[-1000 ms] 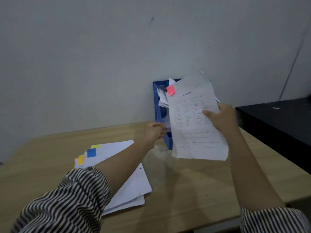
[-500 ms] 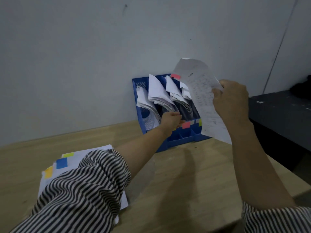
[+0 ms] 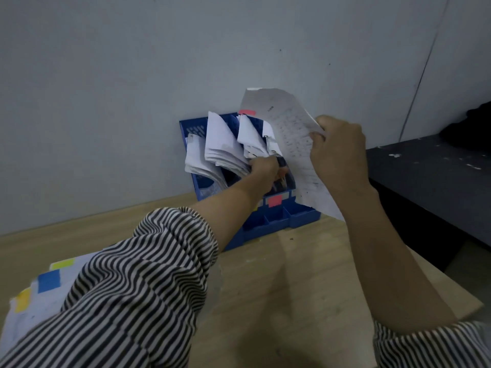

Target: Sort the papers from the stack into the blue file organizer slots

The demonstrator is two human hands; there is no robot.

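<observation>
right hand (image 3: 336, 152) gripping a printed sheet (image 3: 292, 144), left hand (image 3: 263, 168) among papers in the blue organizer (image 3: 303, 217), grip unclear

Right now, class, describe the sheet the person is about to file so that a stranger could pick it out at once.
Find the blue file organizer standing against the grey wall on the wooden table. Just to its right, the right hand grips one printed sheet in the air. Unlike the papers already drooping in the slots, it is held free and carries a pink tag at its top corner.
</observation>
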